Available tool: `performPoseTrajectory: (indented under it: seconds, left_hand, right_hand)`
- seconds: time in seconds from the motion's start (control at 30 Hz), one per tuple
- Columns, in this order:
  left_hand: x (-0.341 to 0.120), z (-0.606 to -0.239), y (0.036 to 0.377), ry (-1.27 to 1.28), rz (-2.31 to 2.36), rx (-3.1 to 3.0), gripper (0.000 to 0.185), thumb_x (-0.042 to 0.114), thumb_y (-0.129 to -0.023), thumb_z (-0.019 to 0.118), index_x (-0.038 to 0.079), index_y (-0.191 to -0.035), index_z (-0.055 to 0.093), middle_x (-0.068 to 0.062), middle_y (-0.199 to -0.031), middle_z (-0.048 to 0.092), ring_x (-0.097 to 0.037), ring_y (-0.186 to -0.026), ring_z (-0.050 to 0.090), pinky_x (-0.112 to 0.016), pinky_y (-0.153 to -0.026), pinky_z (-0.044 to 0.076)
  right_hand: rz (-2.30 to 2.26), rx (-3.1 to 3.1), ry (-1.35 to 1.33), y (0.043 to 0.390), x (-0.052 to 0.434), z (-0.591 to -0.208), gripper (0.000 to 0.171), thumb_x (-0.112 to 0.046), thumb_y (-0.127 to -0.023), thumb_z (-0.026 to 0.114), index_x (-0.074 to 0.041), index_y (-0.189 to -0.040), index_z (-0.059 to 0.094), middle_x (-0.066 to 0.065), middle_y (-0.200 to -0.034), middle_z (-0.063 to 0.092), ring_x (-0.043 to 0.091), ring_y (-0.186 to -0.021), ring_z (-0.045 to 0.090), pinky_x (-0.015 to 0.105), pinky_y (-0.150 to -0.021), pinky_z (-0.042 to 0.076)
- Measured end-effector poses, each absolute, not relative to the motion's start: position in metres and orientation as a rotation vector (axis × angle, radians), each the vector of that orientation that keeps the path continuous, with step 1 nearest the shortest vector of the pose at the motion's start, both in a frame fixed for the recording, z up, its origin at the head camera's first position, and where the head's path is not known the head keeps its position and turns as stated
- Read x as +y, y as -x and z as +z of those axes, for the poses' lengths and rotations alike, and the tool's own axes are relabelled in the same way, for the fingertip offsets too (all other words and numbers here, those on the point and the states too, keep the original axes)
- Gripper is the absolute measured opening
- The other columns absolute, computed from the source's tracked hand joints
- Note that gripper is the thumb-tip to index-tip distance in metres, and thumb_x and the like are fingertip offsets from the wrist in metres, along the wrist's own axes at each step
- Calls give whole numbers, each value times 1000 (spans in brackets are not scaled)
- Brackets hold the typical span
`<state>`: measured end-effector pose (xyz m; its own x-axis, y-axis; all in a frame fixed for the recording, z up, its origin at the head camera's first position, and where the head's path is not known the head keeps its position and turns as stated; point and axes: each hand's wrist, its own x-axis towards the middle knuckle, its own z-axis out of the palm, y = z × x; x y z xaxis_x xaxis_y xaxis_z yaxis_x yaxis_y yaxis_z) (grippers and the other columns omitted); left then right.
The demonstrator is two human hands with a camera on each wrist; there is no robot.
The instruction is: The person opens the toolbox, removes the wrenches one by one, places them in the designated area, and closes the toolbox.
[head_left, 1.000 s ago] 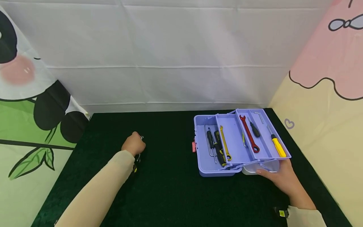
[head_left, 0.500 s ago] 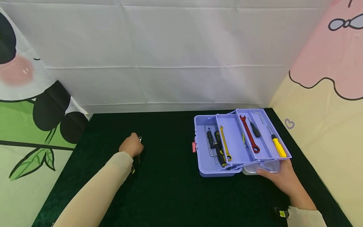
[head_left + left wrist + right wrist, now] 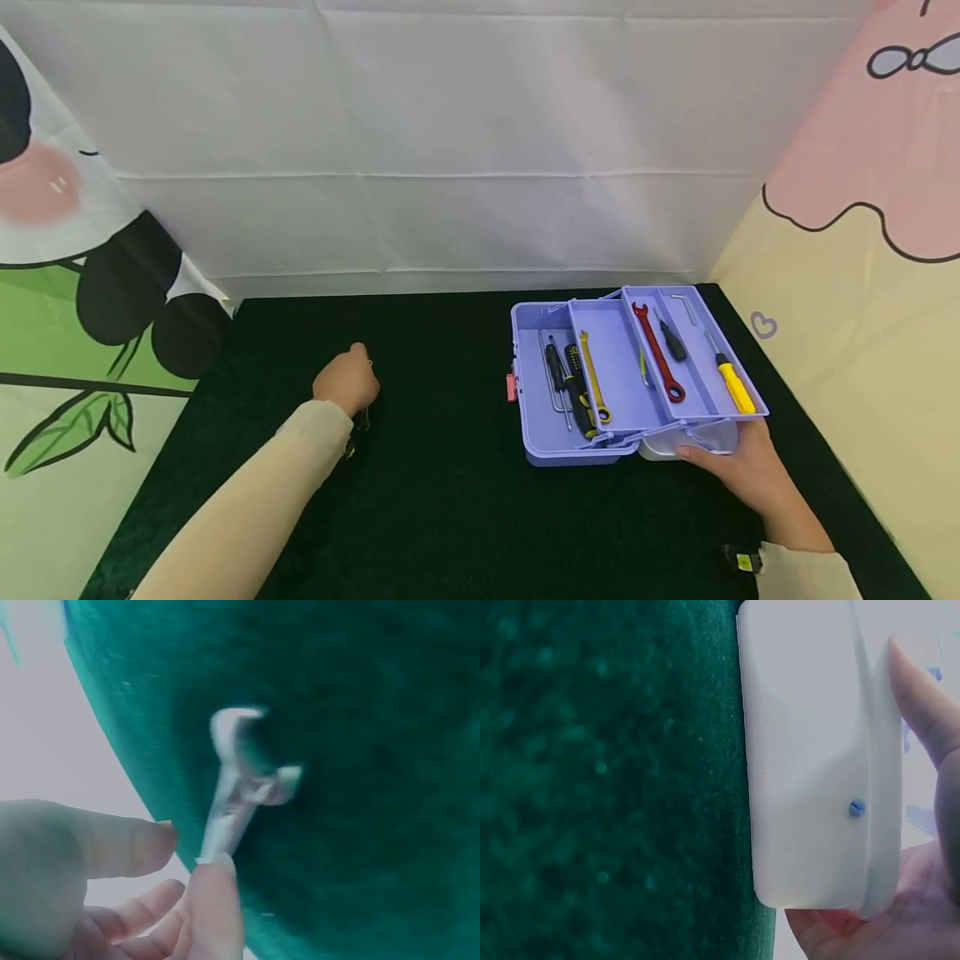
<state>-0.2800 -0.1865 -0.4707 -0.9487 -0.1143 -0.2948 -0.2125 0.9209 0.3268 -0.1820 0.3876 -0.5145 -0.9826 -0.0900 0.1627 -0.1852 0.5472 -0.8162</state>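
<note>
Left of centre on the dark green cloth, my left hand (image 3: 347,382) has its fingers curled at a silvery open-end wrench (image 3: 229,814). In the left wrist view the wrench is blurred; the index fingertip covers its lower handle while the thumb shows beside it. To the right stands an open lilac toolbox (image 3: 577,457) with fold-out trays. My right hand (image 3: 738,471) grips its whitish lid (image 3: 810,757) below the outer tray, thumb on the rim and fingers beneath. The trays hold a red wrench (image 3: 660,357), a yellow wrench (image 3: 593,371) and a yellow-handled screwdriver (image 3: 735,386).
More tools lie in the toolbox: black-handled screwdrivers (image 3: 577,400), a small dark screwdriver (image 3: 672,342) and a hex key (image 3: 685,308). A pink latch (image 3: 512,387) sticks out at its left side. White cloth (image 3: 480,150) hangs behind the green table cloth (image 3: 450,517).
My left hand has shifted slightly left, and less of the wrench shows beside it in the head view. The right hand and the toolbox have stayed in place.
</note>
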Motion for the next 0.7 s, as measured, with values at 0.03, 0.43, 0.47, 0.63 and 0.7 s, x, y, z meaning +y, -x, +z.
performPoseTrajectory:
  seconds: [0.03,0.43,0.47,0.63,0.7]
  left_hand:
    - [-183,-467,280,216,500,2831,54,11,-100,59,-6,-146,37,-30,-124,59,-32,-82,61,-43,-63,52]
    - [-104,-434,270,-212,410,3018,42,23,-100,68,7,-137,55,-14,-123,59,-23,-89,61,-40,-77,56]
    - [-97,-434,269,-241,398,3030,41,24,-100,68,8,-136,56,-12,-122,59,-21,-88,61,-39,-76,56]
    - [-63,-430,268,-334,325,3088,39,32,-99,67,10,-131,61,-8,-117,62,-18,-88,61,-37,-76,58]
    - [-49,-428,268,-381,308,3102,40,34,-99,67,10,-131,62,-8,-118,63,-18,-90,62,-37,-78,59]
  right_hand:
    - [1424,-2675,-238,182,387,-514,120,-19,-84,87,-38,-165,1,15,-171,3,53,-144,15,81,-108,12]
    - [1424,-2681,-248,183,387,-513,120,-19,-83,88,-37,-166,2,14,-171,3,52,-144,15,81,-108,11]
    - [1425,-2679,-248,183,387,-513,120,-19,-83,88,-37,-165,2,14,-171,3,52,-144,15,81,-108,12]
    - [1407,-2684,-249,183,387,-513,120,-20,-83,88,-37,-166,1,15,-171,3,53,-144,15,82,-107,14]
    - [1406,-2686,-249,183,387,-513,120,-20,-83,87,-36,-166,2,16,-170,4,54,-144,16,82,-106,15]
